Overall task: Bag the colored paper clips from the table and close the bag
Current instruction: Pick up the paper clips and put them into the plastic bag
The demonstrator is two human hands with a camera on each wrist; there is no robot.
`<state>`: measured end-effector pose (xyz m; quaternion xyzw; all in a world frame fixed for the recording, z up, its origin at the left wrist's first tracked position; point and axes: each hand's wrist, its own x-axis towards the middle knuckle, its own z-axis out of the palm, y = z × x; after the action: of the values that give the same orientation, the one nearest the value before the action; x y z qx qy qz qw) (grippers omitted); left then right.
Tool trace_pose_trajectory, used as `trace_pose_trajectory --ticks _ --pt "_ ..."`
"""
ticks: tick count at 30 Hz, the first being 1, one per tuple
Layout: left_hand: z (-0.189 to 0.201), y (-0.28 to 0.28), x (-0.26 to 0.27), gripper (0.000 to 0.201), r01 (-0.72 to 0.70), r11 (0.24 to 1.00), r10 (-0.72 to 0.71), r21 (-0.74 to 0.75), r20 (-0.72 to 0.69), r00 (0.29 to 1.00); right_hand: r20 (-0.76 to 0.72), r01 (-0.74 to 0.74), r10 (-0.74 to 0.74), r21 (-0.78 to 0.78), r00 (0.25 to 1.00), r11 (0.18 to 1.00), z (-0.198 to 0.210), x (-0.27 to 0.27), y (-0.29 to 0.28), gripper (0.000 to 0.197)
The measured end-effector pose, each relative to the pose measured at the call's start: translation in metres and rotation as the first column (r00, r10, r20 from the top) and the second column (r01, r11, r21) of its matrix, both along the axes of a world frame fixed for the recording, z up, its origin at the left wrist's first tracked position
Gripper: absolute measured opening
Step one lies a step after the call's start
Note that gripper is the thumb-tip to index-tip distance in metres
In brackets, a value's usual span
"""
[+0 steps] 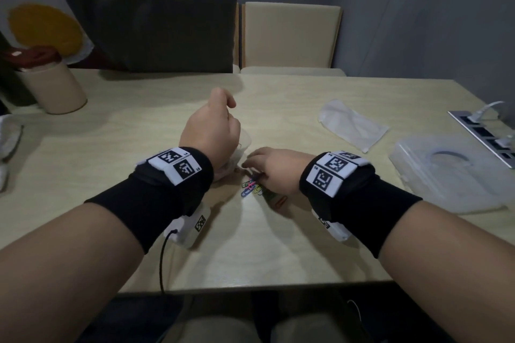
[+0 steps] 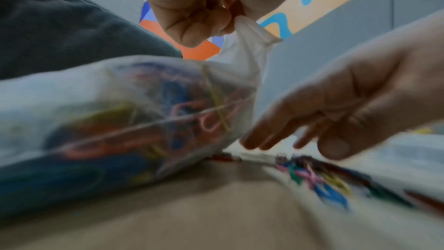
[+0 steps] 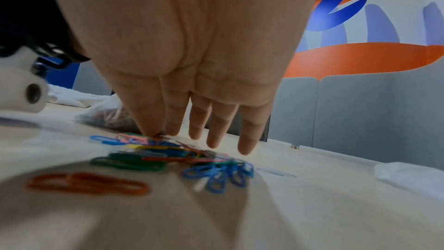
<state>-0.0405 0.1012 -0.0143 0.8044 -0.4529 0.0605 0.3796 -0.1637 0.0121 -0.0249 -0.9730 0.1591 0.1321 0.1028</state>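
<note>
A clear plastic bag point(image 2: 115, 121) stuffed with colored paper clips lies on the table point(image 1: 278, 245). My left hand point(image 2: 225, 16) pinches its top edge and lifts it; in the head view only a sliver of the bag point(image 1: 244, 145) shows beside my left hand point(image 1: 214, 131). Just right of the bag lies a loose pile of colored paper clips point(image 3: 173, 155), also seen in the head view as the pile point(image 1: 252, 186). My right hand point(image 3: 159, 134) reaches down onto the pile's far edge, thumb and index tips pinched together on clips, the other fingers straight.
An orange clip point(image 3: 88, 183) lies apart, nearest the wrist. A second, empty clear bag point(image 1: 352, 124) and a translucent plastic box point(image 1: 446, 175) lie to the right, a power strip point(image 1: 482, 133) beyond them. A beige cup point(image 1: 55, 89) stands at the far left.
</note>
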Motion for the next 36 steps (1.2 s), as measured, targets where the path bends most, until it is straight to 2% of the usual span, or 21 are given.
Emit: trace_pose_trajectory --ticks 5,8,10,13,16,18,21,24,26,31,32,35,36 --pt "0.019 0.005 0.02 0.02 -0.07 0.997 0.07 -0.027 0.005 0.998 -0.097 -0.091 0.087 -0.035 0.991 0.995 -0.002 0.017 0.014 0.06" --pt "0.029 0.011 0.029 0.021 -0.096 0.995 0.097 -0.026 0.053 0.994 -0.134 -0.08 0.072 -0.061 0.988 0.995 -0.001 0.023 0.013 0.051" --pt "0.032 0.015 0.034 0.022 -0.122 0.992 0.124 -0.033 0.052 0.991 -0.118 -0.054 0.043 -0.091 0.992 0.994 0.003 0.022 0.009 0.037" --pt "0.033 0.018 0.039 0.022 -0.15 0.988 0.152 -0.045 0.036 0.988 -0.08 0.009 -0.018 -0.115 0.997 0.993 0.009 0.017 0.0 0.03" --pt "0.033 0.018 0.038 0.022 -0.157 0.987 0.158 -0.039 0.033 0.987 0.033 0.061 -0.059 -0.047 0.998 0.997 0.008 0.017 0.002 0.033" --pt "0.032 0.017 0.035 0.022 -0.157 0.987 0.158 -0.034 0.035 0.987 0.04 0.026 -0.027 0.017 0.999 1.0 0.002 0.021 0.009 0.042" --pt "0.029 0.014 0.031 0.021 -0.139 0.99 0.14 -0.033 0.034 0.99 -0.049 0.004 -0.003 0.021 0.999 1.0 -0.007 0.021 0.015 0.047" --pt "0.022 0.01 0.023 0.021 -0.116 0.993 0.116 -0.016 0.034 0.993 -0.054 0.027 -0.029 -0.025 0.998 0.999 -0.005 0.008 0.006 0.033" --pt "0.016 0.006 0.015 0.021 -0.095 0.995 0.092 0.038 0.063 0.994 -0.059 0.043 -0.044 -0.016 0.997 0.999 0.001 -0.002 -0.002 0.031" --pt "0.0 -0.005 -0.008 0.023 0.01 0.995 -0.025 0.102 0.139 0.99 -0.008 0.229 -0.229 0.008 0.973 0.973 0.019 -0.02 -0.021 0.037" --pt "-0.001 -0.007 -0.012 0.023 0.023 0.994 -0.039 0.105 0.146 0.988 -0.027 0.272 -0.272 -0.003 0.962 0.962 0.02 -0.023 -0.023 0.045" --pt "-0.004 -0.013 -0.018 0.022 0.055 0.992 -0.07 0.116 0.128 0.989 -0.183 0.36 -0.371 -0.09 0.911 0.929 0.021 -0.035 -0.024 0.102" --pt "-0.005 -0.014 -0.018 0.022 0.059 0.991 -0.073 0.118 0.113 0.991 -0.213 0.359 -0.375 -0.111 0.902 0.927 0.019 -0.037 -0.022 0.115"
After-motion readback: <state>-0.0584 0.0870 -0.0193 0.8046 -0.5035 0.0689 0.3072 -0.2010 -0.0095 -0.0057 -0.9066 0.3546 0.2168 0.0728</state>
